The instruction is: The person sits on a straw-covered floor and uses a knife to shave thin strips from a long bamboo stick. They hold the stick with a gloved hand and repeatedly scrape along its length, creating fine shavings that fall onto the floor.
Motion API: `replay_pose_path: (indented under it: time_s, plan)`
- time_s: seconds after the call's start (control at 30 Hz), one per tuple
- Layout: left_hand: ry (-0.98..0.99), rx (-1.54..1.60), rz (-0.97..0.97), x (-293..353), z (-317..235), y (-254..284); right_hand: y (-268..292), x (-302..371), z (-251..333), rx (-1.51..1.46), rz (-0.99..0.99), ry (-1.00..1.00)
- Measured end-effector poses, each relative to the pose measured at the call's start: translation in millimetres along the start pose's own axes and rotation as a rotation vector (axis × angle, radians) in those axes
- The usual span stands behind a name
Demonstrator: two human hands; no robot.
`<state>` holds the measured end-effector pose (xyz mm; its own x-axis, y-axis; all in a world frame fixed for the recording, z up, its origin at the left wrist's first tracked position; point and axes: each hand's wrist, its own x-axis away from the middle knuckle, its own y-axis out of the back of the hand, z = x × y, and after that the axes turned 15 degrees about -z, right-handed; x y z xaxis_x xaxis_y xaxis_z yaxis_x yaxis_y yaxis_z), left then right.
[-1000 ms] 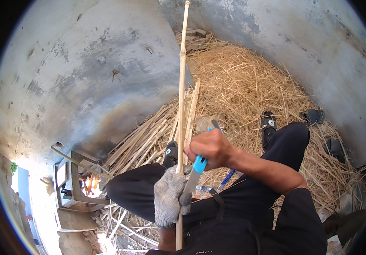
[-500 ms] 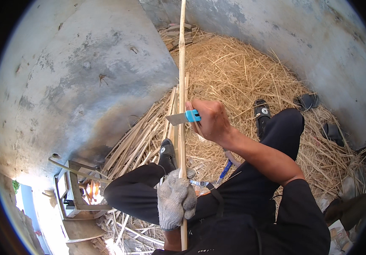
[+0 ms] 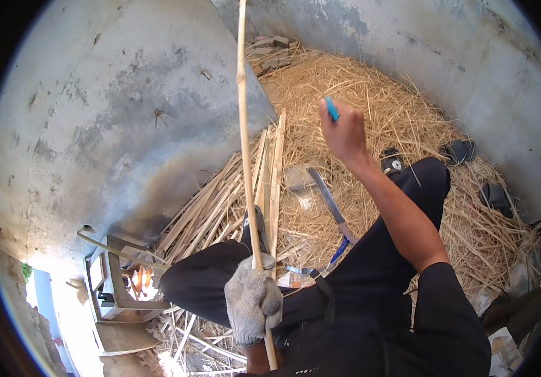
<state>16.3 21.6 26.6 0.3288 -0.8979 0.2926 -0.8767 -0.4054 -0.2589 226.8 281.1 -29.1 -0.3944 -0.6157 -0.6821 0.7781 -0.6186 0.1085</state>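
Observation:
A pale grey knitted glove covers my left hand (image 3: 253, 301), which is wrapped round a long, pale bamboo strip (image 3: 246, 138). The strip rises past the top edge of the view and leans a little to the left. My right hand (image 3: 346, 131) is bare and lifted over the shavings, well to the right of the strip. Its fingers are closed on a utility knife (image 3: 332, 110) with a turquoise body. Only that end shows above the fist; the blade cannot be made out now.
Curly shavings (image 3: 371, 94) cover the floor, with split strips (image 3: 214, 201) piled along the left wall. A long knife (image 3: 327, 195) with a blue-wrapped handle lies before my lap. Black shoes (image 3: 457, 151) rest at the right. A wooden stool-like frame (image 3: 116, 276) stands at the left.
My right hand has moved away from the strip, up and to the right, taking the utility knife with it. The strip's top has tipped left, still in my left hand.

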Motion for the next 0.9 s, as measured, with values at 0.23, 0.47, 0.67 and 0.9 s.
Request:
replay_pose_path:
  time_s: [0.23, 0.47, 0.67, 0.9]
  plan:
    - [0.0, -0.108, 0.0, -7, -9, -13, 3, 60, 76, -0.339, 0.363, 0.42]
    - [0.005, -0.292, -0.105, -7, -28, -29, -8, 74, 83, -0.142, 0.31, 0.417]
    - [0.092, -0.396, -0.049, 11, -3, -35, -17, -44, -35, 0.349, -0.144, -0.101]
    - [0.039, -0.171, -0.068, -20, -18, -24, 6, 41, 66, -0.292, 0.203, 0.203]
